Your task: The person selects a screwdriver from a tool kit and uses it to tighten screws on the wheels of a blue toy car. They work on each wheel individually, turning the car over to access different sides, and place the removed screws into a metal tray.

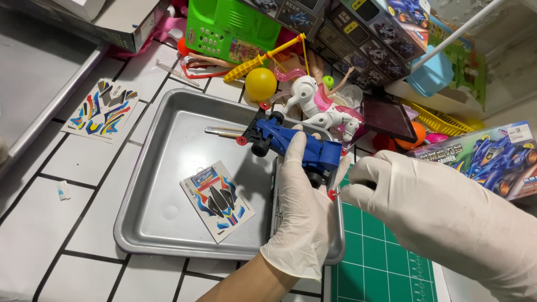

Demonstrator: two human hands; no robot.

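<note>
Both hands gloved in white. Left hand (299,210) came up from the near edge, fingers closed around the blue toy race car (293,143), gripping its body from below and the right, thumb up over the top. The car sat above the right part of the metal tray (168,223), nose pointing far-left, black wheels and small red rollers showing at its corners. Right hand (442,212) came in from the right, fingers pinched tight on a thin tool; probably a small screwdriver, but the glove hid most of it. Its tip sat at a red roller (332,194) on the car's near-right end. In the tray: a sticker sheet (217,200) lying flat near the middle, and a thin metal rod (224,132) at the far side, just left of the car. A second sticker sheet (104,109) lay on the white tiles left of the tray. Green cutting mat (380,263) lay near-right, under the right hand. Far side held a yellow ball (260,83), a white toy horse (319,106) and a boxed car kit (486,159) at right.
</note>
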